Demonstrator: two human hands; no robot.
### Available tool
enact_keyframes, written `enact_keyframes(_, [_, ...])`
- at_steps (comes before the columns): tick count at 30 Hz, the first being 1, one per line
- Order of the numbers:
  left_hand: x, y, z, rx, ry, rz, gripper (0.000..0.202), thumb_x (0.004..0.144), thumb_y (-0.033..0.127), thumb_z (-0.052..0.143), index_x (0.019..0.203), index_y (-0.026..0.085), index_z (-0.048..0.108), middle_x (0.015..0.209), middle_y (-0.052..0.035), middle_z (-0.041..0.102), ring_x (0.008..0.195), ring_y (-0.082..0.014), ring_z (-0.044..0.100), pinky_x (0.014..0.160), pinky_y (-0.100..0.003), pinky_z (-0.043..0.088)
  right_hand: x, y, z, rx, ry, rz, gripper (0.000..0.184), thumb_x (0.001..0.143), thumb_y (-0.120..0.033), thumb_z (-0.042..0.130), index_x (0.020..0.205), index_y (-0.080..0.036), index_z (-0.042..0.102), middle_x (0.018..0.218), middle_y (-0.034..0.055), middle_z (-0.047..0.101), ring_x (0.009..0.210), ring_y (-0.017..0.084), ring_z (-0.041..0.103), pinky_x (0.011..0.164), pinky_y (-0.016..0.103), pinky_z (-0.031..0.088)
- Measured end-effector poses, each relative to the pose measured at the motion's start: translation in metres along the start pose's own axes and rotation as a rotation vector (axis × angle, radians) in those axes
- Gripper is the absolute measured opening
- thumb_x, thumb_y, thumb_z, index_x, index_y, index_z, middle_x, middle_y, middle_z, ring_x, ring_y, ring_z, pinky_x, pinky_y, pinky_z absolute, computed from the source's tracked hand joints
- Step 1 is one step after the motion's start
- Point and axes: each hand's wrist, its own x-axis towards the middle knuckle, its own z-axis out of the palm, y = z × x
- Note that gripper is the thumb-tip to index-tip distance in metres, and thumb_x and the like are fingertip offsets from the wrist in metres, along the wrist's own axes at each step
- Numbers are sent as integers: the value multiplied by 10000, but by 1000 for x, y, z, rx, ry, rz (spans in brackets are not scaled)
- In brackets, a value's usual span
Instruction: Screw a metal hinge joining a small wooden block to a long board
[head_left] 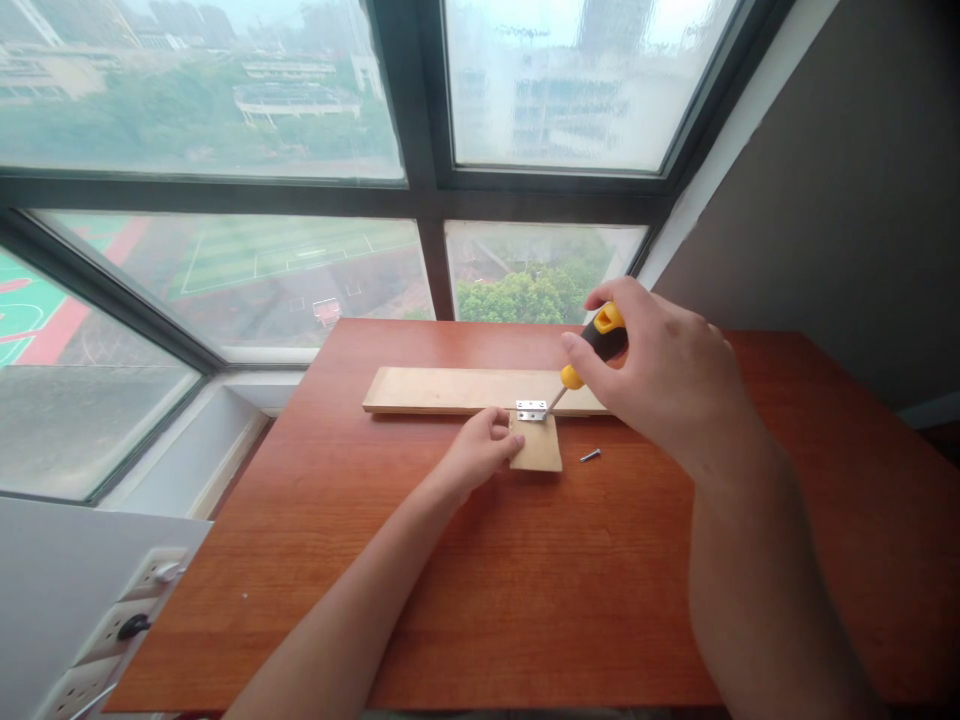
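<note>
A yellow and black screwdriver [604, 340] is gripped in my right hand [667, 375], tilted so its tip meets the right end of a silver hinge [531, 410]. One leaf of the hinge lies on a small wooden piece [536, 450], the other on a long wooden board [442, 388] behind it. My left hand [486, 447] pinches the left edge of the small piece, thumb on top. A loose screw [591, 455] lies on the table just right of that piece. My right hand hides the far right part of the board.
The reddish-brown wooden table [360, 600] stands against large windows with dark frames [431, 200]. Wall sockets [112, 630] with plugs are at the lower left. A grey wall [847, 200] rises on the right.
</note>
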Motion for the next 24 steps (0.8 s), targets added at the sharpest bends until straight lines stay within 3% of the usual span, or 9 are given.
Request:
enact_keyframes(3, [-1, 2, 0, -24, 1, -8, 287, 770, 261, 705, 972, 139, 542, 699, -4, 646, 519, -79, 535, 452, -172, 355, 1, 2, 0, -13, 19, 7, 266, 876, -432, 537, 1043, -239, 611, 856, 51, 690, 697, 223, 596, 575, 315, 330])
enact_keyframes(9, [-3, 3, 4, -78, 10, -13, 279, 760, 246, 710, 951, 136, 539, 658, 17, 622, 491, -67, 508, 452, -173, 326, 1, 2, -4, 131, -19, -47, 345, 790, -228, 547, 1134, -228, 577, 1012, 54, 689, 719, 189, 609, 643, 322, 408])
enact_keyframes(16, [-3, 0, 7, -104, 12, -11, 292, 781, 274, 686, 989, 129, 542, 665, 6, 622, 494, -67, 495, 448, -172, 320, 2, 2, 1, 28, 40, -7, 307, 871, -416, 554, 1117, -235, 588, 936, 52, 695, 751, 230, 611, 611, 322, 371])
enact_keyframes(24, [-4, 2, 9, -103, 31, -47, 291, 770, 267, 702, 996, 133, 577, 675, 10, 605, 512, -70, 504, 445, -167, 343, 4, 0, 5, 100, 79, -35, 330, 866, -309, 516, 1179, -221, 574, 946, 57, 692, 752, 219, 612, 657, 331, 402])
